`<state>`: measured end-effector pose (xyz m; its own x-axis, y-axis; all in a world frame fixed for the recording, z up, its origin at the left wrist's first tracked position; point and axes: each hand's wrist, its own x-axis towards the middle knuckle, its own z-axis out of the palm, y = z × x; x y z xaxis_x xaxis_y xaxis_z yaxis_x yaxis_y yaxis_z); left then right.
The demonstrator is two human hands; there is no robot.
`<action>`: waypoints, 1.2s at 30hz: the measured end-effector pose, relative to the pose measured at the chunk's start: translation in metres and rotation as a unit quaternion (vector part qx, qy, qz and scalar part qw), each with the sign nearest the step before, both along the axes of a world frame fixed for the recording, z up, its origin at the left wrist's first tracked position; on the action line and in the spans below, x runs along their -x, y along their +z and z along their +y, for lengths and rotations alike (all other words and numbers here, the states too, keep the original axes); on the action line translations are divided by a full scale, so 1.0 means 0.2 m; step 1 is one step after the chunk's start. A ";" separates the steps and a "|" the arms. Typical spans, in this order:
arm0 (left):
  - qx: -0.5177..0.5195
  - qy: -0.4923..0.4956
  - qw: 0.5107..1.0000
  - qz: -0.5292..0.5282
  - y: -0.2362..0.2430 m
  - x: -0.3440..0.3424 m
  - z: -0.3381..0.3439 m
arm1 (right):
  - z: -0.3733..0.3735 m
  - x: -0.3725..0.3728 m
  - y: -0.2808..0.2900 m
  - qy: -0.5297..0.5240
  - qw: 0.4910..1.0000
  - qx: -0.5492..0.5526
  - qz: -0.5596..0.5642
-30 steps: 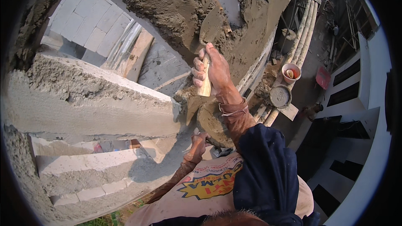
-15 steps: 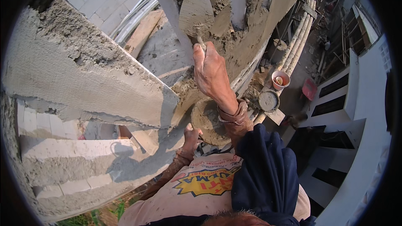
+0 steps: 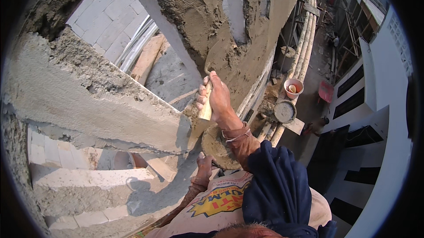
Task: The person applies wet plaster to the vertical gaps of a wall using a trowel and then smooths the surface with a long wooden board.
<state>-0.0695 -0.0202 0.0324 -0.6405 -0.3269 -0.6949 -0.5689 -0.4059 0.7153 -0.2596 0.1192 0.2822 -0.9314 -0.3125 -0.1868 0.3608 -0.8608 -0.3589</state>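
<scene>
My right hand (image 3: 219, 98) is wrapped round the wooden handle of a trowel (image 3: 206, 111). Its mortar-coated blade lies against wet grey mortar (image 3: 229, 57) on the slanting wall member ahead, and its outline blends into that surface. Below, close to my body, my left hand (image 3: 204, 166) is closed at the rim of a round mortar pan (image 3: 214, 144). My right forearm covers part of this pan, which has mortar smeared inside.
A plastered, rough-edged beam (image 3: 110, 101) crosses on the left, with openings above and below it. To the right, bamboo poles (image 3: 304, 39) carry a pink bucket (image 3: 293, 88) and a mortar-filled bowl (image 3: 285, 111). Far below stands a red wheelbarrow (image 3: 324, 91).
My right hand has come down toward me and turned, so the trowel handle now shows. The blade, earlier plainly visible higher up, now meets the mortar. My left hand stays at the pan.
</scene>
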 end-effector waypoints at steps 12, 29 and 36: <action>0.066 -0.042 0.997 -0.023 -0.03 0.02 -0.04 | 0.60 -0.03 0.53 -0.067 0.359 -0.786 0.499; -0.015 0.028 0.999 0.032 0.00 -0.05 0.03 | 0.48 0.18 1.51 -0.165 -0.008 -0.844 0.510; 0.034 0.025 0.999 0.020 0.02 -0.15 -0.07 | 0.53 0.06 1.12 -0.159 0.422 -0.784 0.426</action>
<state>-0.0397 -0.0345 0.0373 -0.6485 -0.4044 -0.6449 -0.5199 -0.3836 0.7633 -0.2718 0.2256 0.5057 -0.8179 -0.2608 0.5129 -0.5184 0.7208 -0.4601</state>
